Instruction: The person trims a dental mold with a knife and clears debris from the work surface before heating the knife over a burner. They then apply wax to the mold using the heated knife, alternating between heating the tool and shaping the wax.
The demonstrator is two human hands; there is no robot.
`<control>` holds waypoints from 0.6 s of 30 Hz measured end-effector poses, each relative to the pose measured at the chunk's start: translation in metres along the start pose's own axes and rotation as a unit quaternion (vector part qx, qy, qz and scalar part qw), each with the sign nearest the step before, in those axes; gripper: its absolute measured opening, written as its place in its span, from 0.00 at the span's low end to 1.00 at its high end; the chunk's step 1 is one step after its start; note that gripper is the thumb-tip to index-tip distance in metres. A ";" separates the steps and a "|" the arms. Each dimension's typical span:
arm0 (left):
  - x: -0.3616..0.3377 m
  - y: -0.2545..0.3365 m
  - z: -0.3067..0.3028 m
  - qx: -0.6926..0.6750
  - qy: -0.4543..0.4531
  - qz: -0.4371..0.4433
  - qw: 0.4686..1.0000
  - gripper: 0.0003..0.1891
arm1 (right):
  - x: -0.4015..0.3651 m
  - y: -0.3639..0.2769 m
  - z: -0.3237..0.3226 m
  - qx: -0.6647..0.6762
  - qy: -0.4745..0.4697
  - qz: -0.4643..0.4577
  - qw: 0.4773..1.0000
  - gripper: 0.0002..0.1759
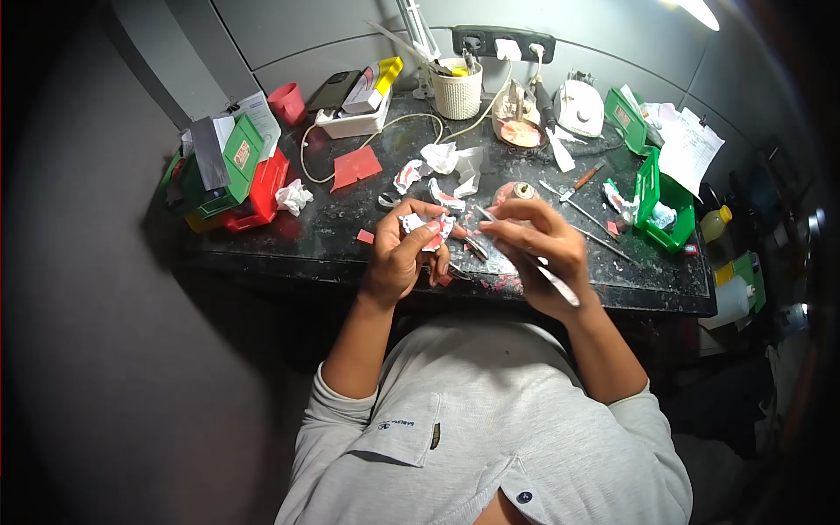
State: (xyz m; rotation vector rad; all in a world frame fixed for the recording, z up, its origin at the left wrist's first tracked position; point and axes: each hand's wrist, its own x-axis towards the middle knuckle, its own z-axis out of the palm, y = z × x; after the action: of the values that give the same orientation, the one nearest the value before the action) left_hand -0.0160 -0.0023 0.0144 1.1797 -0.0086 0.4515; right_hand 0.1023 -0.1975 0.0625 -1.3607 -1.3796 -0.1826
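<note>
My left hand [395,261] is wrapped round a white plaster dental model [435,234] with pink wax on it, held above the front of the bench. Just to the right, my right hand [544,248] grips a slim metal wax carver [560,287] like a pen. Its handle slants out below the palm, and its tip end is near the model, apparently not touching. Behind the hands lie further plaster models with pink wax, one at the left [408,176] and one closer [446,196]. A small burner [522,192] stands beyond my right fingers.
Pink wax scraps and a red wax sheet [357,166] lie on the dark bench [332,249]. A brown-handled knife [584,179] and a long metal tool are at right. Green box [674,210], red box [262,192], white tool cup [458,92] and wax pan [521,133] stand around.
</note>
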 end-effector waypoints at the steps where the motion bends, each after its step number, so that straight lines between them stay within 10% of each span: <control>1: -0.001 0.001 0.001 -0.002 0.002 -0.008 1.000 0.13 | 0.001 0.004 0.006 -0.019 -0.009 -0.023 1.000 0.18; 18: -0.005 -0.004 0.011 0.156 0.040 0.098 0.982 0.08 | -0.009 0.019 0.041 -0.069 0.002 -0.073 0.995 0.17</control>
State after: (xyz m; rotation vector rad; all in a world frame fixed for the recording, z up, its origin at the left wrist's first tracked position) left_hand -0.0170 -0.0150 0.0138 1.4756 0.0162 0.6927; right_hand 0.0909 -0.1663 0.0309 -1.3714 -1.4876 -0.3840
